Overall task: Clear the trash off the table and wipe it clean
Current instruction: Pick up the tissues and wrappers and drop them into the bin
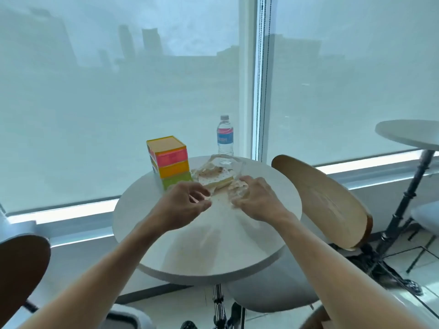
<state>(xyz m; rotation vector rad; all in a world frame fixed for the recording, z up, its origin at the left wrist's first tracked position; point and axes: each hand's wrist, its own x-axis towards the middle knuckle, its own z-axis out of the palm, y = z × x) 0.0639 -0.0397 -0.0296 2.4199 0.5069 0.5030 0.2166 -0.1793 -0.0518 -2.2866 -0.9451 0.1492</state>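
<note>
The left hand point(184, 205) pinches the clear wrapper point(218, 176) and the right hand point(255, 198) grips it. The water bottle point(225, 138) label reads "ESH".

Looks like a cafe or break room high up in a tall building. Small round white table point(206, 233), one more table point(408, 134) just like it on the right, wooden chairs point(325, 205) beside them, big windows point(118, 91) with shades, hazy towers outside.
</note>
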